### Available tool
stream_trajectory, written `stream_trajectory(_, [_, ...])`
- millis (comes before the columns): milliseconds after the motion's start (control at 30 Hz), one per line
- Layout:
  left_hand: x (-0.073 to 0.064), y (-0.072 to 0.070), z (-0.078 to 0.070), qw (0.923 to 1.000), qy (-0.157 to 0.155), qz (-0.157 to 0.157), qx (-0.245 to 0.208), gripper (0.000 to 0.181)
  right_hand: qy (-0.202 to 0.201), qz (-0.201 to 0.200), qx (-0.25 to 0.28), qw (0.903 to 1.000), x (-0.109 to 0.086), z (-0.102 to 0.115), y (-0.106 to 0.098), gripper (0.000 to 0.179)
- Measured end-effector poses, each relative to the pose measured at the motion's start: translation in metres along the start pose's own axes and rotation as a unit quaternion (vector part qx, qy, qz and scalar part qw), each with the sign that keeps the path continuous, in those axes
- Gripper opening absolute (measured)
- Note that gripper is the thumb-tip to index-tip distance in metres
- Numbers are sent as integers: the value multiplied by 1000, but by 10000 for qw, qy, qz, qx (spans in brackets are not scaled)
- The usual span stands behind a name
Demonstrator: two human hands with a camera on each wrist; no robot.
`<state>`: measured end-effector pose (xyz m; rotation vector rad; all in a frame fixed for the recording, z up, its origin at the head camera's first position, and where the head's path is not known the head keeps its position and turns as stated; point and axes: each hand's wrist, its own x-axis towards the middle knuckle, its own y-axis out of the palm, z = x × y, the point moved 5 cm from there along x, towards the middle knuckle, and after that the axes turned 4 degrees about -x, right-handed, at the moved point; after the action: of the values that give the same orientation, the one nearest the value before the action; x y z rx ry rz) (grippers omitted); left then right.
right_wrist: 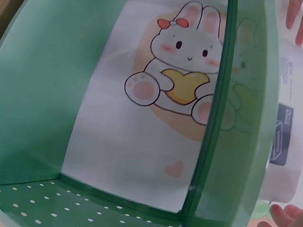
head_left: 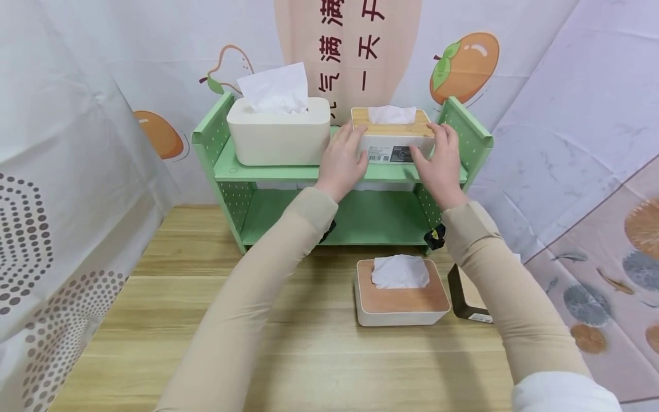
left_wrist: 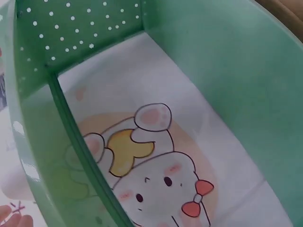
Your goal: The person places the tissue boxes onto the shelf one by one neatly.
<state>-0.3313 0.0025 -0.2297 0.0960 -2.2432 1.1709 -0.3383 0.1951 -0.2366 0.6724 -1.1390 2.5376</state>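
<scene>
In the head view, both hands hold a white tissue box (head_left: 380,142) with a light bamboo lid at the right of the green rack's upper shelf (head_left: 288,173). My left hand (head_left: 341,165) grips its left end, fingers over the lid's edge and thumb at the front. My right hand (head_left: 444,163) grips the right end, thumb low on the front beside a black-and-white label. A tissue sticks up from the lid slot. Left of it stands a larger cream tissue box (head_left: 280,137). In the right wrist view, the box's label side (right_wrist: 283,182) shows beyond the shelf edge.
On the wooden table (head_left: 170,320), before the rack, sits a white tissue box with a reddish wood lid (head_left: 399,303). A dark-sided box (head_left: 463,297) is partly hidden by the right forearm. The rack has a lower shelf (head_left: 381,220) and raised side panels (head_left: 465,134).
</scene>
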Motion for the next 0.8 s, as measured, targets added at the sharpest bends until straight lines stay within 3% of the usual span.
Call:
stream_trajectory(267, [-29, 5, -7, 9974, 690, -135, -140, 44, -755, -294, 158, 9966, -29, 0, -3, 48])
stream_trajectory(567, [-65, 20, -5, 9924, 1135, -229, -416, 41, -946, 26, 183, 9953, -66, -14, 6, 47])
stream_trajectory(800, [-91, 28, -8, 9856, 1634, -296, -335, 38, -1128, 115, 103, 9935, -89, -19, 13, 48])
